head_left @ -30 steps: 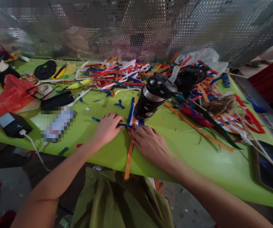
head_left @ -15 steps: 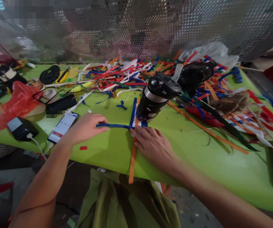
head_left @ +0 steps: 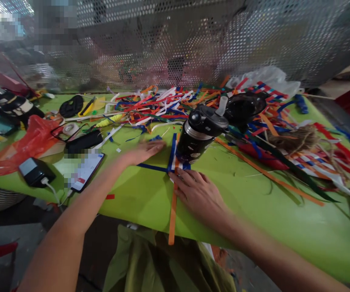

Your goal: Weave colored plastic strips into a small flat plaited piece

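A black bottle (head_left: 196,138) stands on a small weave of blue, white and orange strips (head_left: 172,152). My right hand (head_left: 197,192) lies flat with fingers spread, its fingertips pressing the weave's near edge. An orange strip (head_left: 172,215) runs from there over the table's front edge. My left hand (head_left: 147,151) hovers left of the weave, above a blue strip (head_left: 153,166) that extends leftward from it. Its fingers are blurred and point right, near a small blue scrap (head_left: 155,138); whether they hold anything is unclear.
A tangled heap of coloured strips (head_left: 153,103) spans the back of the green table (head_left: 254,227). At left are a phone (head_left: 88,170), a black charger block (head_left: 36,172), a red plastic bag (head_left: 36,138) and a dark case (head_left: 85,141). Brown fibre (head_left: 299,140) lies at right.
My left hand has let go of the blue strip and moved up and to the right. My right hand stays at the weave. The whole view has shifted slightly.
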`<state>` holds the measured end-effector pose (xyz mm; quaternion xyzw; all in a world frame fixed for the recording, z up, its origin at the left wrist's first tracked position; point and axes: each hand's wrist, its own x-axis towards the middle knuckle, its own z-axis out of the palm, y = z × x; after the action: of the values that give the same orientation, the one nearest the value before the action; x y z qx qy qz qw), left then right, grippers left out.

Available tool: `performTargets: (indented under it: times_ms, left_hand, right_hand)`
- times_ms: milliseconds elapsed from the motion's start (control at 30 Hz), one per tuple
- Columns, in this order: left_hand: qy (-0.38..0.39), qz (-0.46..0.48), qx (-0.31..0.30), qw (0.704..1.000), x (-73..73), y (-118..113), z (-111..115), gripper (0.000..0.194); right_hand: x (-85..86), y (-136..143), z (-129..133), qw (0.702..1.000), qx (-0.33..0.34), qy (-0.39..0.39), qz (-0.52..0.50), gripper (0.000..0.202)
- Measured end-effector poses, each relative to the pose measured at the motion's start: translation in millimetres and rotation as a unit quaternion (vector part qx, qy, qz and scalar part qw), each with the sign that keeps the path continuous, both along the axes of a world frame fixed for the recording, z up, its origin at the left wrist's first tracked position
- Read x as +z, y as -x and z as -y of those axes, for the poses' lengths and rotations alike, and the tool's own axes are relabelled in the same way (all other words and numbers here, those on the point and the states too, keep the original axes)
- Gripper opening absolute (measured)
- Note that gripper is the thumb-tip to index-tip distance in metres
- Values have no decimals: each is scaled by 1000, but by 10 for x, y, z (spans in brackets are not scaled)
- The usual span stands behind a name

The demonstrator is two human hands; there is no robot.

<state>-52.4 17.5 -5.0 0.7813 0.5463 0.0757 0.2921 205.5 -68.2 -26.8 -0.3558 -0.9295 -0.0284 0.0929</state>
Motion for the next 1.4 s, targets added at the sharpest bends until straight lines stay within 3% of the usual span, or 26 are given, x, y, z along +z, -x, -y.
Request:
performTargets:
  times_ms: [100, 167, 233, 333, 433, 567, 700, 833, 900, 1133, 1400]
  left_hand:
    - [-60, -64, 109, 990, -23, 52, -116, 50]
    - [-106, -41, 141, 983, 17, 133, -60, 50]
    - [-130, -16, 137, 982, 85, 217, 96, 47]
    - [-80, 6, 97, 992, 189, 317, 399, 45]
    - [-53, -40, 44, 997, 243, 377, 618, 44]
    - [-34, -116, 18, 993, 280, 422, 696, 42]
    - [25, -43, 27, 998, 322, 484, 677, 39]
    - [53, 188, 7, 981, 228, 562, 663, 50]
    - [49, 252, 0, 967, 135, 552, 662, 61]
    - [-54, 161, -101, 980, -96, 220, 614, 36]
    - [-37, 168, -18, 985, -143, -30, 495, 24]
  right_hand:
    - [-11, -4, 1, 1000, -1, -6, -4, 42]
    - [-13, -3, 1, 1000, 1, -8, -3, 42]
    - [-12, 0, 0, 1000, 3, -7, -2, 42]
    - [-15, -1, -2, 1000, 2, 1, 0, 43]
    - [-18, -4, -5, 1000, 1, 9, 2, 43]
    - [-8, 6, -3, 1000, -1, 7, 5, 43]
    - [12, 18, 2, 1000, 0, 4, 4, 41]
    - [16, 11, 1, 1000, -3, 10, -6, 39]
    - [11, 5, 1, 1000, -3, 11, -11, 38]
    - [7, 2, 10, 1000, -2, 11, -21, 40]
    - [-6, 4, 6, 999, -5, 12, -39, 36]
